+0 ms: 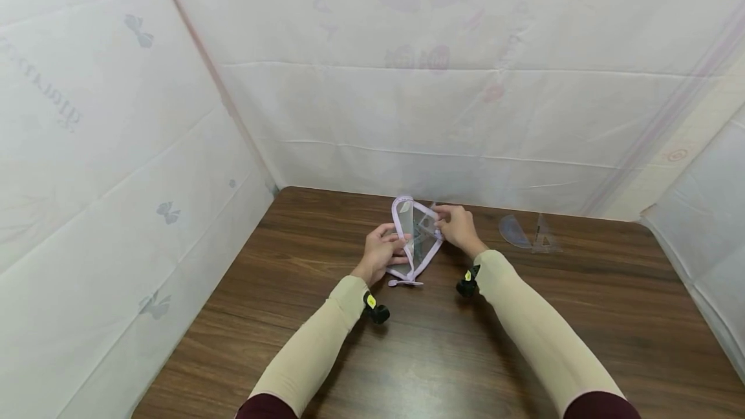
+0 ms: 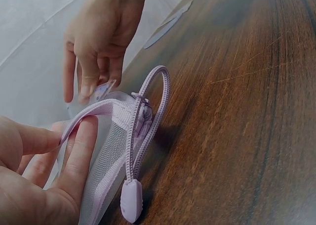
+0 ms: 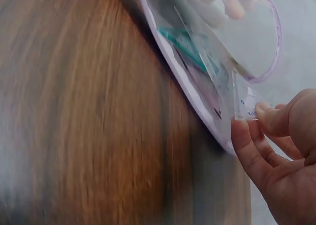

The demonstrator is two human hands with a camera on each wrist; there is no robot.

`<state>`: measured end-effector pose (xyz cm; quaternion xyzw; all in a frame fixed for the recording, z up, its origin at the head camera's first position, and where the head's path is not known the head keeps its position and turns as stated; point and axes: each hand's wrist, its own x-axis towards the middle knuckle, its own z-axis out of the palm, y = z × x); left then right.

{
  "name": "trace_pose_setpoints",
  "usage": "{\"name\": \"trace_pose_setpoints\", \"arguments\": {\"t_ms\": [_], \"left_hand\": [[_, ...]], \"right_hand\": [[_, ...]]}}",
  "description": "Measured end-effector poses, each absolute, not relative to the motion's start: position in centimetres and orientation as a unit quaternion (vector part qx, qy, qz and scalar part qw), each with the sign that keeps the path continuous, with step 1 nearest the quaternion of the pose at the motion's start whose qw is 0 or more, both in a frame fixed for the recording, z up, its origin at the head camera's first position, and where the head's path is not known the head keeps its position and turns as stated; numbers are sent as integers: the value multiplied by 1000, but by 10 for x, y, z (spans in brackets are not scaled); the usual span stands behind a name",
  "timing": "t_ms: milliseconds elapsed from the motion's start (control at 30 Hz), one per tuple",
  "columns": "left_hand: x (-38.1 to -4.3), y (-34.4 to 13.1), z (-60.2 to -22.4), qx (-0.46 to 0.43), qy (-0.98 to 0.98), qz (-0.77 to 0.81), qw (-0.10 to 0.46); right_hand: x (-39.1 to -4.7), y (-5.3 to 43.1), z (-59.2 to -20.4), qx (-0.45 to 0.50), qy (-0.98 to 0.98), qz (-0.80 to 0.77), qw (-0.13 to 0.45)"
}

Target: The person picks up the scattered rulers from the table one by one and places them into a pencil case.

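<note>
A see-through mesh pouch with lilac edging point(image 1: 432, 253) stands with its mouth spread apart between the two hands. My left hand point(image 1: 381, 252) holds its near edge, thumb and fingers on either side of the lilac trim in the left wrist view. A corded zipper pull point(image 2: 132, 201) hangs from the pouch's end. My right hand point(image 1: 458, 227) is at the pouch's right side, pinching a clear plastic ruler point(image 3: 243, 100) by its printed end at the mouth. Inside the pouch lies a green triangular piece point(image 3: 183, 48), seen through the mesh.
To the right of the pouch, a clear protractor point(image 1: 515, 231) and a clear set square point(image 1: 545, 242) lie side by side on the brown wooden table point(image 1: 605, 315). White sheeting point(image 1: 465, 115) rises behind the table's back edge and at both sides.
</note>
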<state>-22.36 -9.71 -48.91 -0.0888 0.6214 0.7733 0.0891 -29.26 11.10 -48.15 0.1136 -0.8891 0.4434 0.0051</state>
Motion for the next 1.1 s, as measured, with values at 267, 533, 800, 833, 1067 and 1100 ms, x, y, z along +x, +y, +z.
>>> {"name": "trace_pose_setpoints", "arguments": {"t_ms": [267,533,800,833,1067,1100], "left_hand": [[-224,-96,-490,-92,620,774,87],[-225,-96,-488,-93,624,770,88],[-226,-96,-488,-93,623,771,88],[-225,-97,-488,-93,623,771,89],[-224,-97,-488,-94,626,769,91],[-224,-97,-489,-94,627,768,91]], "right_hand": [[-291,97,-483,98,-877,469,-23],[-291,90,-484,105,-864,491,-38],[-292,83,-487,101,-862,495,-52],[-292,82,-488,102,-862,494,-53],[-290,78,-489,98,-863,491,-64],[-290,77,-489,97,-864,490,-65]]}}
